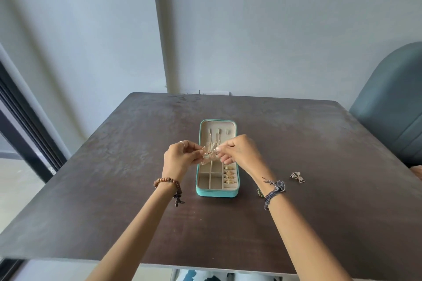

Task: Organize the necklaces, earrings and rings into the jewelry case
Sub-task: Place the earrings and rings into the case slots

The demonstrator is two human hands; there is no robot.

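Observation:
An open teal jewelry case (199, 180) with a beige lining lies in the middle of the dark table. Two necklaces (213, 138) hang in its far half. Several gold rings (229, 174) sit in the ring rolls at its near right. My left hand (180, 158) and my right hand (239, 151) hover over the case's middle. Together they pinch a pair of gold earrings (209, 154) between their fingertips. The earrings' exact shape is hard to make out.
A pair of triangular gold earrings (297, 177) lies on the table (114, 166) to the right of the case. A small green item (259, 191) peeks out beside my right wrist. A blue-grey chair (392, 102) stands at the table's right edge.

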